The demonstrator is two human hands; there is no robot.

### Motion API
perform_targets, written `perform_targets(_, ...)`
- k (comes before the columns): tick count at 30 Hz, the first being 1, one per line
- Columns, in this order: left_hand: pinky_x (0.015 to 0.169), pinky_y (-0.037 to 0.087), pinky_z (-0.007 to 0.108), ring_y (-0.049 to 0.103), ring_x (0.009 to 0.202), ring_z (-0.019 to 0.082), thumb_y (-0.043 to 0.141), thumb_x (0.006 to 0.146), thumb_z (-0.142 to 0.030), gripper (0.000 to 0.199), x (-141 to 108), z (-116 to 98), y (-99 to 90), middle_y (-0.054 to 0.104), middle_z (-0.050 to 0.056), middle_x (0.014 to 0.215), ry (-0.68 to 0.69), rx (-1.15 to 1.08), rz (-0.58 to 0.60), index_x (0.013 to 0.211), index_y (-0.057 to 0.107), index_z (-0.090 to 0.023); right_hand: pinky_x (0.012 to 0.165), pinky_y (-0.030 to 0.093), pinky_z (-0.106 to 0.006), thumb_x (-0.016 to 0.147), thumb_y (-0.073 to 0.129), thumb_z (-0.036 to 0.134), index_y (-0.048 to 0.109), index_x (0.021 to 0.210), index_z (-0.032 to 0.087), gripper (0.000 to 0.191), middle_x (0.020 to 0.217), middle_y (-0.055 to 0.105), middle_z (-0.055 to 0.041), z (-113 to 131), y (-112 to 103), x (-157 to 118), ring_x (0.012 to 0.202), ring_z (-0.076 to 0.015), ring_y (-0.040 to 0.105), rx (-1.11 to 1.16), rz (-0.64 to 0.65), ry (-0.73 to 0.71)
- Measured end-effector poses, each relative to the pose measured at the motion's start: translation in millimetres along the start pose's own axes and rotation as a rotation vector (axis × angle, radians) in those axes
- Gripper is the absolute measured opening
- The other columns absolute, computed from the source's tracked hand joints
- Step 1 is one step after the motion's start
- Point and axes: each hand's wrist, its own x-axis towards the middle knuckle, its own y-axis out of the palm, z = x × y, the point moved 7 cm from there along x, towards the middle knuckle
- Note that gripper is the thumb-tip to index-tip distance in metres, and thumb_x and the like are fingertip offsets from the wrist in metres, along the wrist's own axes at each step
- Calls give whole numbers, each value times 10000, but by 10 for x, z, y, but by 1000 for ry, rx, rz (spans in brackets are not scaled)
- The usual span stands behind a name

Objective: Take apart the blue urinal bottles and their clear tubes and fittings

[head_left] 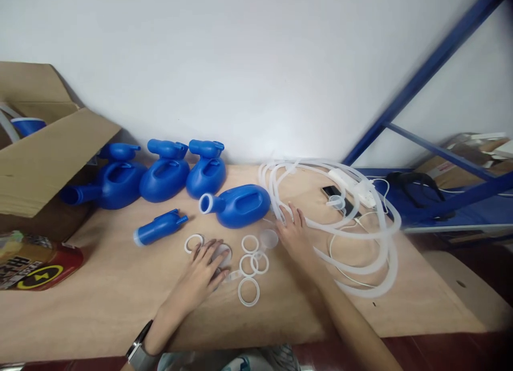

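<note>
My left hand [204, 267] lies over the table, fingers spread, touching a whitish round disc [225, 256] partly hidden under the fingertips. By its index finger is a white ring [186, 245]. Several more pale rings, among them a larger ring [240, 292], lie between my hands, with a clear round cap [269, 238] near my right wrist. My right hand [294, 229] rests its parted fingers on the edge of a coil of translucent tubing [390, 253]. Just left of those fingers lies a blue plastic bottle [240, 216] on its side, its white-rimmed mouth facing left.
Three blue bottles [166, 179] with blue tops stand along the wall. A separate blue tubular piece [160, 226] lies before them. At left are an open cardboard box [56, 152] and a red-labelled container [44, 264]. A phone [331, 192] and power strip [352, 186] sit within the tubing.
</note>
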Motion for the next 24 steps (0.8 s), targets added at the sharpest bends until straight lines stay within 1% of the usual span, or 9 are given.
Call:
perform_targets(3, 1204, 476, 649, 483, 1483, 310, 523, 1027, -438, 394, -18, 17, -84, 528, 75, 1588, -29, -29, -29, 1397, 597, -324, 1186, 392, -614, 1004, 604, 172, 775, 904, 190, 199, 1448, 637, -148, 60, -97, 80, 1456, -389, 444, 96, -65, -51)
perform_targets(5, 1200, 478, 646, 504, 1464, 312, 527, 1026, -438, 366, -17, 22, -161, 544, 84, 1568, -40, -64, -64, 1356, 622, -312, 1136, 463, -572, 1032, 588, 226, 756, 909, 207, 209, 1410, 650, -125, 75, -263, 135, 1422, -359, 466, 255, -117, -44)
perform_targets(7, 1175, 509, 602, 550, 1415, 299, 533, 1026, -430, 353, 5, 3, -243, 588, 93, 1516, -33, -114, -104, 1339, 628, -298, 1091, 511, -522, 1046, 586, 263, 744, 933, 217, 199, 1371, 654, -116, 47, -472, 195, 1375, -334, 494, 397, -172, -13)
perform_targets(9, 1138, 542, 544, 590, 1361, 283, 549, 1023, -400, 335, 47, -50, -321, 632, 96, 1451, -7, -164, -155, 1324, 633, -281, 1079, 518, -520, 1036, 611, 272, 742, 950, 221, 165, 1353, 647, -122, -2, -663, 252, 1343, -336, 508, 454, -201, 4)
perform_targets(11, 1112, 555, 524, 609, 1330, 279, 569, 1017, -372, 300, 92, -124, -379, 657, 94, 1409, 21, -192, -213, 1286, 647, -267, 1056, 523, -543, 1023, 631, 267, 742, 958, 224, 135, 1343, 644, -127, -46, -769, 297, 1295, -350, 542, 439, -167, -3)
perform_targets(15, 1086, 564, 540, 631, 1300, 289, 597, 1005, -350, 260, 140, -281, -390, 674, 84, 1388, 66, -206, -282, 1244, 658, -268, 974, 575, -516, 1046, 578, 262, 716, 992, 214, 155, 1345, 630, -141, -79, -687, 278, 1161, -312, 663, 474, 0, 12)
perform_targets(18, 1092, 570, 522, 634, 1303, 287, 595, 1004, -337, 281, 151, -350, -367, 679, 79, 1392, 67, -264, -280, 1271, 664, -278, 1013, 573, -503, 1068, 524, 266, 689, 990, 205, 192, 1390, 591, -157, -8, -550, 193, 1240, -307, 657, 581, 69, 47)
perform_targets(21, 1168, 529, 523, 602, 1360, 279, 552, 1022, -374, 344, 228, -380, -353, 659, 69, 1438, 0, -439, -178, 1342, 655, -299, 1049, 562, -495, 1077, 504, 284, 685, 986, 216, 213, 1433, 556, -145, 70, -507, 135, 1309, -298, 623, 707, 81, 106)
perform_targets(24, 1272, 440, 508, 538, 1448, 245, 465, 1049, -448, 430, 416, -420, -373, 601, 49, 1523, -132, -751, -43, 1445, 589, -334, 1118, 525, -502, 1058, 571, 345, 722, 977, 246, 198, 1428, 568, -111, 93, -617, 135, 1342, -288, 602, 879, 28, 183)
